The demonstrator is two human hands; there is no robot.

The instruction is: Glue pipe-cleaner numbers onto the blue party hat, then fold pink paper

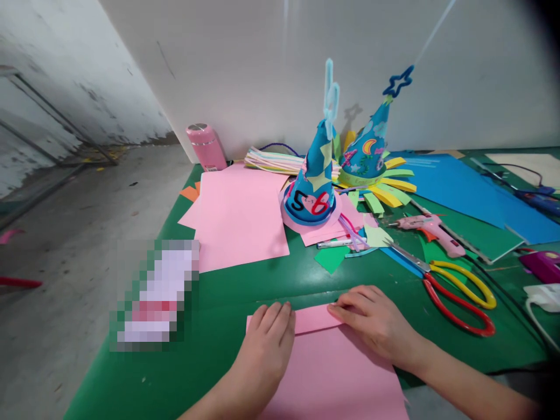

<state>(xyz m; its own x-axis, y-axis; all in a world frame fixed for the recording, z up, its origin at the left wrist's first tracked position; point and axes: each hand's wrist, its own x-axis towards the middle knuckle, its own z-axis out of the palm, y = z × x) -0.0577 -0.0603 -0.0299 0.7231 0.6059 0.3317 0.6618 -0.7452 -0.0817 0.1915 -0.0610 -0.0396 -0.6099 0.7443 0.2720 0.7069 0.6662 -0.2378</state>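
Note:
A sheet of pink paper [336,379] lies at the near edge of the green table, its far edge folded over into a narrow strip. My left hand [269,347] is closed on the left part of that fold, fingers together and pressed down over it. Farther right along the same fold, my right hand [378,324] pinches the paper between thumb and fingers. Between the two hands a stretch of the folded strip shows. My left thumb is hidden. To the right of my right hand lie large scissors [431,274] with one red and one yellow handle loop.
Two decorated blue cone hats [312,169] stand at the back. Larger pink sheets [242,219] lie left of them beside a pink bottle [206,146]. A pink glue gun [433,230], blue sheets [455,186] and paper scraps occupy the right. A blurred-out object [157,294] lies at left.

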